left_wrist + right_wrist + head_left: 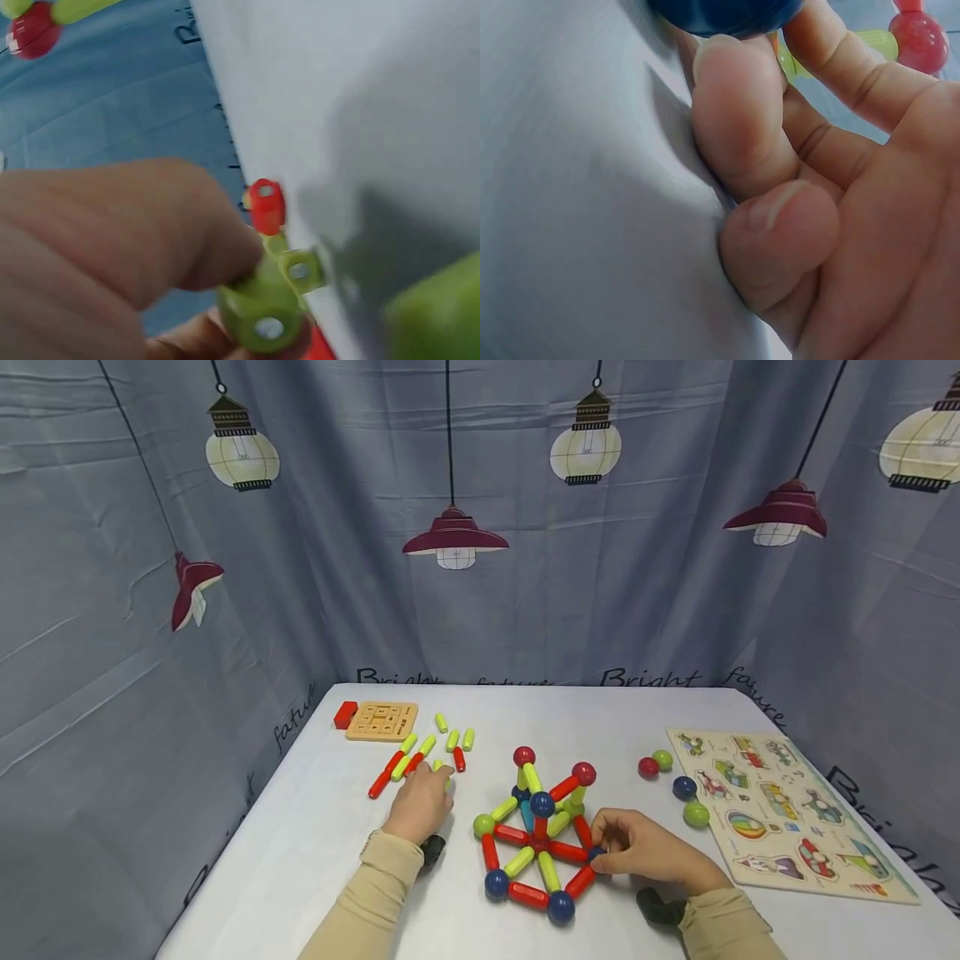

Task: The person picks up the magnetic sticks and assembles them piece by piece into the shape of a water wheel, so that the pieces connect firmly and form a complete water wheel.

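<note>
My left hand (422, 802) pinches a yellow-green magnetic rod (262, 307) between thumb and fingers; the rod's round metal end shows in the left wrist view. Around it lie loose green rods and red rods (459, 759). At the middle of the table stands a frame of magnetic rods and balls, with a red hub ball (539, 842), blue balls (561, 908), a green ball (483, 825) and raised red balls (583, 773). On its right side my right hand (648, 850) grips a blue ball (731, 15), partly hidden by the fingers.
Loose red, green and blue balls (684, 788) lie right of the frame, beside a wooden picture puzzle board (795, 814). At the back left are a wooden number puzzle (382, 721) and a red block (345, 715). A grey curtain (525, 610) hangs behind the white table (300, 860).
</note>
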`<state>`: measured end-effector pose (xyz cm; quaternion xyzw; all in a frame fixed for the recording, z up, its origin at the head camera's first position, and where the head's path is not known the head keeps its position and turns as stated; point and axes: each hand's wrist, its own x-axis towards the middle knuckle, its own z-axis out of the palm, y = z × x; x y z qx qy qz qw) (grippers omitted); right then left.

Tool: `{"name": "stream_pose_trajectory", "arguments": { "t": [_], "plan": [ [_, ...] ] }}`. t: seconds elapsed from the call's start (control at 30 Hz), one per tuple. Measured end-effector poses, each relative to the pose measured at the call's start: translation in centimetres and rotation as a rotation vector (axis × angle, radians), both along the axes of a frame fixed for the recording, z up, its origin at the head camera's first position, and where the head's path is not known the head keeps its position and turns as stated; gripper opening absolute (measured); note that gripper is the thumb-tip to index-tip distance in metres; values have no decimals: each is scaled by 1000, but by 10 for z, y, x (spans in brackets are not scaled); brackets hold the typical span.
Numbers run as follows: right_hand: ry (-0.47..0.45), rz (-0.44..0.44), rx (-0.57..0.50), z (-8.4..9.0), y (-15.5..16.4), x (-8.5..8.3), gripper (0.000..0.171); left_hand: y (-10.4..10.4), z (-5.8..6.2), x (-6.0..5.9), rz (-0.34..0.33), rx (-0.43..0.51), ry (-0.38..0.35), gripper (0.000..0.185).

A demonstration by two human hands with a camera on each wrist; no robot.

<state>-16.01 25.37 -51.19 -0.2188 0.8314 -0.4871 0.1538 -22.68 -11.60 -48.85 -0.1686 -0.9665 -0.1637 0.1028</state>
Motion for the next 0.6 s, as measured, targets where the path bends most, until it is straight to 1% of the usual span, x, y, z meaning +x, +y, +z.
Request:
{"name": "stream_pose_trajectory", "arguments": {
  "t": [0.07,0.1,0.17,0.23,0.3,0.33,0.37,0.43,0.6],
  "plan": [
    [-1,-1,-2,0,0,1,27,0,5,0,-68,101,-34,38],
    [2,-2,-1,0,0,1,27,0,7,1,-117,166,-59,36],
    [5,-5,3,-1,0,2,28,1,11,2,-230,302,-130,32],
    [2,-5,2,-1,1,2,28,3,14,4,-344,405,-213,30],
    [2,-6,1,-1,2,2,29,5,15,7,-433,433,-269,28],
    [3,-4,-2,-1,2,2,29,6,15,8,-459,432,-291,27],
    [2,-1,-8,-1,2,2,29,7,15,9,-472,427,-310,28],
    [4,0,-15,1,2,2,29,9,15,10,-481,406,-325,27],
    [-3,-9,-16,3,1,1,30,10,13,9,-459,397,-329,29]
  ]
}}
